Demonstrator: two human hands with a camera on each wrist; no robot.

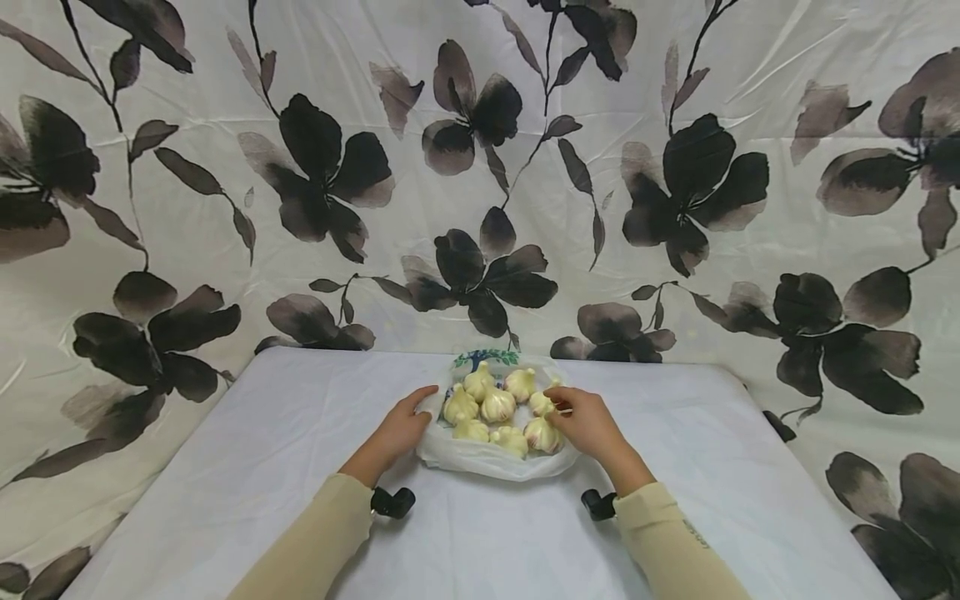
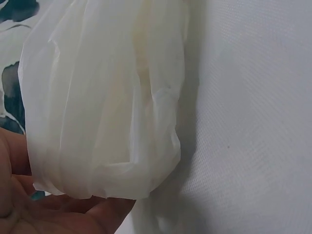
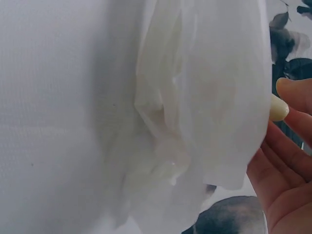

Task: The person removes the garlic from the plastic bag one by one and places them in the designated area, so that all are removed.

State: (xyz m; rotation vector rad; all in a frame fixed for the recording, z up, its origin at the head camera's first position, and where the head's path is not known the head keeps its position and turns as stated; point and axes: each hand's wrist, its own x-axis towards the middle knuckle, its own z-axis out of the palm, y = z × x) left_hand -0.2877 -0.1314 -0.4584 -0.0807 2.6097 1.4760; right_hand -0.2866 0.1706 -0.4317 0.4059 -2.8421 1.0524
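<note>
A white plastic bag [image 1: 480, 458] stands on the table with its mouth spread wide, and several pale garlic bulbs [image 1: 498, 406] sit inside it. My left hand [image 1: 405, 429] rests against the bag's left side, its fingers partly behind the plastic in the left wrist view. Over the right rim, my right hand [image 1: 592, 425] pinches a garlic bulb [image 1: 542, 404] at the right of the group. Between thumb and finger, the right wrist view shows a pale garlic stem tip [image 3: 279, 108]; the bag wall hides the rest of that bulb.
A white cloth covers the table [image 1: 675, 433]. Behind and around it hangs a light curtain [image 1: 585, 317] with dark flower prints. Black wrist cameras [image 1: 393, 502] sit below both hands. Green and blue print shows on the bag's far side.
</note>
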